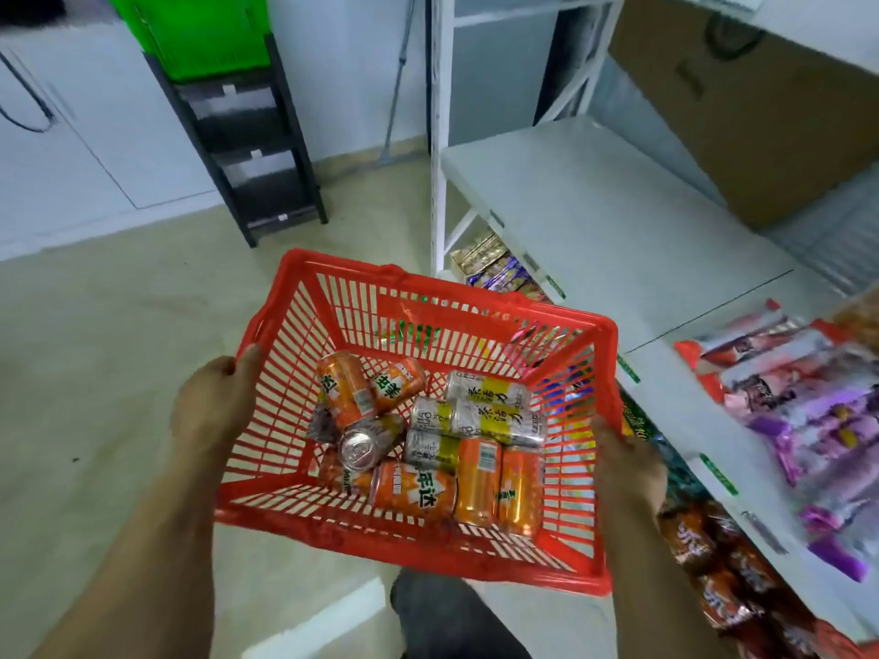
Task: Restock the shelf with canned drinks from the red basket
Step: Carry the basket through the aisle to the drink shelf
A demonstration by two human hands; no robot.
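I hold a red plastic basket (pixel 333 278) in the air in front of me, above the floor. My left hand (pixel 214 401) grips its left rim, thumb hooked over the edge. My right hand (pixel 628 468) grips its right rim. Inside lie several canned drinks on their sides: orange cans (pixel 475 482) and silver-and-yellow cans (pixel 490 416). One orange can (pixel 366 442) shows its silver top. The white shelf (pixel 594 221) stands to the right, its middle board bare at the left part.
Snack packets in red, pink and purple wrappers (pixel 785 387) lie on the shelf's right part. More packets (pixel 494 268) fill the board below. A brown cardboard box (pixel 761 111) sits at the shelf's back. A black rack (pixel 247 135) with a green basket (pixel 200 30) stands far left. My knee (pixel 442 615) shows below the basket.
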